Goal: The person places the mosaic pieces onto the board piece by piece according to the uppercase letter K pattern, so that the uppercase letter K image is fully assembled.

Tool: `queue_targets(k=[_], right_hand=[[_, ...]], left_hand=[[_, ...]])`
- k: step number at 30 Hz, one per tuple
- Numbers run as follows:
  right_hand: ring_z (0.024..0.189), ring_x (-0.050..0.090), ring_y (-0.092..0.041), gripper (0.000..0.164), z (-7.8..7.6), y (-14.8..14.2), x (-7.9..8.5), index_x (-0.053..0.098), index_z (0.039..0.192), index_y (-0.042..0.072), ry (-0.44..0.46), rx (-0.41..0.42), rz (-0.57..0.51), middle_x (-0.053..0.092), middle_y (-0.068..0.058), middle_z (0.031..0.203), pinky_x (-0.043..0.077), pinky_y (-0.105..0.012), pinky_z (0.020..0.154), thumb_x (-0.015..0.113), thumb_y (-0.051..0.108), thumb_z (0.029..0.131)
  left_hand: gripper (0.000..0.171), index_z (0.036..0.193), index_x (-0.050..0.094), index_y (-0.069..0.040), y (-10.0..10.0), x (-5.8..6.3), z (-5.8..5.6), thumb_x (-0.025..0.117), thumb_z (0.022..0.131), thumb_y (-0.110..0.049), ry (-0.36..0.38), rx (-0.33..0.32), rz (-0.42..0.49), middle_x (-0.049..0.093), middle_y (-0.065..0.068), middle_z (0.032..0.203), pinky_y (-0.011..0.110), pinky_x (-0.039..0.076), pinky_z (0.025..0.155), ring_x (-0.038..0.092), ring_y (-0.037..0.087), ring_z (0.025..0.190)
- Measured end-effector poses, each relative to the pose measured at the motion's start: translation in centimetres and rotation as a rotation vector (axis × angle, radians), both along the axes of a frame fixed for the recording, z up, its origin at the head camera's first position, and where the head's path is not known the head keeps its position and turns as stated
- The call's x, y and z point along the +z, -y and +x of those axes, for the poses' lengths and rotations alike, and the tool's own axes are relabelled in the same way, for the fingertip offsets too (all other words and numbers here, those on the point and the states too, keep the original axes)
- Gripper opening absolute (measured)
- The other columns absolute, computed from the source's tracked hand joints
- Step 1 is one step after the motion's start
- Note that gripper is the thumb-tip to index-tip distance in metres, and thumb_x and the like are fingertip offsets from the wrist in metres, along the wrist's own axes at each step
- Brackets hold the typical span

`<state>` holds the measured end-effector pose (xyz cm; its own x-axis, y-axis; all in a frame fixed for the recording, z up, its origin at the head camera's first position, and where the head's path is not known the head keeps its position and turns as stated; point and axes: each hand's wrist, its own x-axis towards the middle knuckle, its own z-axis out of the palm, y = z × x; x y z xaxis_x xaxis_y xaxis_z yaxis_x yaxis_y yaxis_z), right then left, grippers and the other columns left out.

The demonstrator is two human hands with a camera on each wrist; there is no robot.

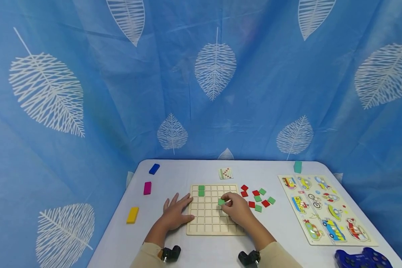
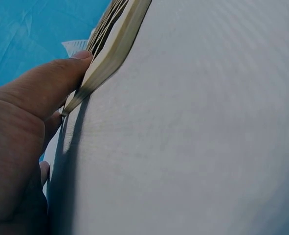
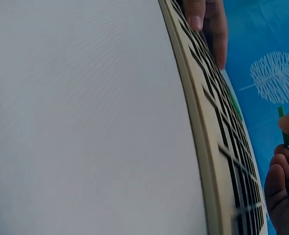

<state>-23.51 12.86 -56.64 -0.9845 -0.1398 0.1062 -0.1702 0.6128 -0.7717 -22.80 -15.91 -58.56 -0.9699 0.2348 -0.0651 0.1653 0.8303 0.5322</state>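
A wooden grid board lies on the table, with two green tiles in its squares near the far left corner. My left hand rests at the board's left edge, fingers spread; in the left wrist view its thumb touches the rim. Over the board's right half, my right hand pinches a green square tile between thumb and fingers. The right wrist view shows that tile edge-on, held above the grid.
Loose red and green tiles lie scattered right of the board. A small pattern card sits behind it. Farther right are a vehicle puzzle, a teal block and a blue game controller. Blue, pink and yellow blocks line the left.
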Motion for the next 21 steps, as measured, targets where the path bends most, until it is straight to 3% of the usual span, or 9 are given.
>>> queue_targets(k=[12, 21], right_hand=[[0.090, 0.062, -0.013, 0.023, -2.6, 4.0, 0.2, 0.072, 0.115, 0.013, 0.022, 0.109, -0.041, 0.065, -0.001, 0.107, 0.055, -0.031, 0.077, 0.075, 0.013, 0.091], [0.094, 0.063, -0.014, 0.024, -3.3, 6.0, -0.5, 0.073, 0.117, 0.012, 0.053, 0.099, -0.064, 0.066, -0.002, 0.109, 0.056, -0.035, 0.081, 0.075, 0.015, 0.093]], left_hand=[[0.076, 0.157, 0.049, -0.029, 0.2, 0.2, 0.0, 0.079, 0.090, -0.049, 0.006, -0.023, 0.007, 0.035, -0.005, 0.171, 0.070, -0.002, 0.125, 0.009, 0.039, 0.163], [0.077, 0.158, 0.048, -0.030, 0.3, 0.5, -0.1, 0.079, 0.090, -0.050, 0.014, -0.030, 0.002, 0.034, -0.005, 0.171, 0.070, -0.002, 0.125, 0.009, 0.040, 0.163]])
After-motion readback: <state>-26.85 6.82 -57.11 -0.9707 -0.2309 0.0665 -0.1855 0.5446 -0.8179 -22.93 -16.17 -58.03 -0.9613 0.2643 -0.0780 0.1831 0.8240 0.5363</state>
